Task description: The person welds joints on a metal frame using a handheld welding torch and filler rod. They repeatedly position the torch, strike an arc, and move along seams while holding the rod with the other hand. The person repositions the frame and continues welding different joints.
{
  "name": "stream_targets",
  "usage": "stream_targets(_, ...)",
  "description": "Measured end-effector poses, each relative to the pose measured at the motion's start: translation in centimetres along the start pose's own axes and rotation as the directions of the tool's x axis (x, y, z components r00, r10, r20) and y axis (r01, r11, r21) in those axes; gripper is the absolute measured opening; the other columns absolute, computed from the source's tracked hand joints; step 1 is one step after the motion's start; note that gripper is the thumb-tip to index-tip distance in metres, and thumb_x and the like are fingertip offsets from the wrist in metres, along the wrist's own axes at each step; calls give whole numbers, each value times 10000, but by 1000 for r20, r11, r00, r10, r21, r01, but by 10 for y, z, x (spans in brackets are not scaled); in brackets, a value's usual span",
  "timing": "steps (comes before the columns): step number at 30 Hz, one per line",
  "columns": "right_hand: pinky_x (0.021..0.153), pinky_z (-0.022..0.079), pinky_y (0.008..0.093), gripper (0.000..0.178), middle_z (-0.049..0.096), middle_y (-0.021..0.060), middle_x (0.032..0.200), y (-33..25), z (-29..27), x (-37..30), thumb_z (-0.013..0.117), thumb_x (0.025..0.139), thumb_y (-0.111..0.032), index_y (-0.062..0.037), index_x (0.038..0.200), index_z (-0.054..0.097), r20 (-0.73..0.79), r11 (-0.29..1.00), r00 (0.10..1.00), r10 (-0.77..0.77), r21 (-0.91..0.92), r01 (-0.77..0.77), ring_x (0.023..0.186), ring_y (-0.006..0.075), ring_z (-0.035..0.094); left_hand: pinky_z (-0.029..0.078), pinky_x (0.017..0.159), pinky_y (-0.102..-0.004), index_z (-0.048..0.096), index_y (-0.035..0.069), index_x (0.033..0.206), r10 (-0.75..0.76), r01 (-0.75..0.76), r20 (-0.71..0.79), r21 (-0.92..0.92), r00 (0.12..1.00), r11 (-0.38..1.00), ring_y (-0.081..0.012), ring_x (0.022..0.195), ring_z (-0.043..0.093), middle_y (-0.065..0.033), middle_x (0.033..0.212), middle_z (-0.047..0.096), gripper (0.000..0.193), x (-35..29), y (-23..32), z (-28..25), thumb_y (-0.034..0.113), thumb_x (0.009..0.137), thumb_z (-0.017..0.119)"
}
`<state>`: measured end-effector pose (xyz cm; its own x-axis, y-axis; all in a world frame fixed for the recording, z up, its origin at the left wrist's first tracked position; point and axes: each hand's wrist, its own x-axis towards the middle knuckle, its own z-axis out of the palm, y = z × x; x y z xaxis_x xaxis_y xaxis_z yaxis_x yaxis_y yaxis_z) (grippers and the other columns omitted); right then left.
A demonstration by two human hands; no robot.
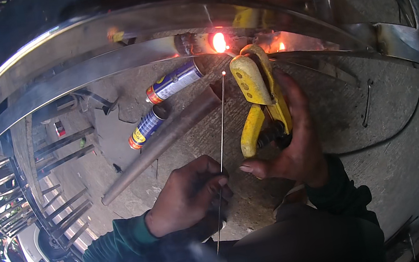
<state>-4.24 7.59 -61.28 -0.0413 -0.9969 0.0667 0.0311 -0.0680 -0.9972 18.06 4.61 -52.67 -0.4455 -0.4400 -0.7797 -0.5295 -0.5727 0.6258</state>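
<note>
My left hand (pixel 184 196) is closed, pinching a thin metal rod (pixel 222 129) whose upper tip glows orange. In my right hand (pixel 303 149) is a yellow electrode holder (pixel 249 82), its handle against the palm and its jaw end pointing up. A short stub seems to reach from the jaws toward a bright glowing spot (pixel 219 43) on a curved, shiny metal bar (pixel 101 67). The rod's tip hangs just below that spot, apart from it. Darkened metal surrounds the glow, and a smaller orange glow shows to its right.
Two blue spray cans (pixel 175 81) (pixel 147 126) lie beside a rusty pipe (pixel 162 144) on the concrete floor. A wrench (pixel 367 102) and a black cable (pixel 401 129) are at right. Slatted metal frames (pixel 2 191) and a white vehicle (pixel 35 257) stand at left. Smoke drifts near my lap.
</note>
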Motion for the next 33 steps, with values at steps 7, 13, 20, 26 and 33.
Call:
stream_targets(7, 932, 472, 365, 1215, 461, 177, 1314, 2, -1, 0, 931, 584, -265, 17, 1481, 161, 47, 980, 999, -2, -199, 12, 1158, 236, 521, 528, 588, -273, 549, 10, 1032, 50, -49, 0, 95, 999, 994, -156, 731, 676, -106, 824, 685, 109, 2, -4, -4, 105, 981, 569)
stream_targets(13, 728, 534, 308, 1022, 589, 154, 1086, 7, 1, -3, 924, 587, -179, -13, 1360, 278, 141, 977, 990, -8, -211, 38, 890, 203, 622, 512, 717, -302, 569, 13, 982, -8, 8, -12, 38, 1000, 999, -126, 814, 651, -69, 850, 669, 132, 1, -5, -5, 138, 960, 606)
stream_targets(20, 1075, 421, 442, 1173, 387, 228, 1457, 2, -4, 3, 928, 570, -222, -68, 1501, 231, 1, 973, 987, -164, -162, 162, 1334, 360, 434, 520, 698, -293, 551, -1, 965, 98, -97, -3, 170, 995, 981, -135, 779, 657, -82, 823, 653, 70, 1, 0, -4, 63, 965, 576)
stream_targets(26, 1081, 416, 429, 1154, 416, 237, 1443, 6, 3, 4, 923, 574, -215, -60, 1495, 246, -27, 995, 995, -94, -23, 94, 1323, 351, 457, 547, 682, -288, 543, -17, 977, -33, 33, -8, 18, 999, 999, -135, 803, 677, -82, 827, 650, 46, 0, 2, -3, 27, 969, 556)
stream_targets(33, 1065, 432, 427, 1129, 450, 236, 1424, 6, 5, 6, 919, 589, -227, -47, 1487, 260, -34, 998, 997, -62, 7, 63, 1285, 356, 503, 547, 683, -275, 539, -22, 984, -51, 51, 6, -20, 999, 998, -131, 821, 673, -77, 832, 650, 52, -1, 0, -3, 29, 979, 545)
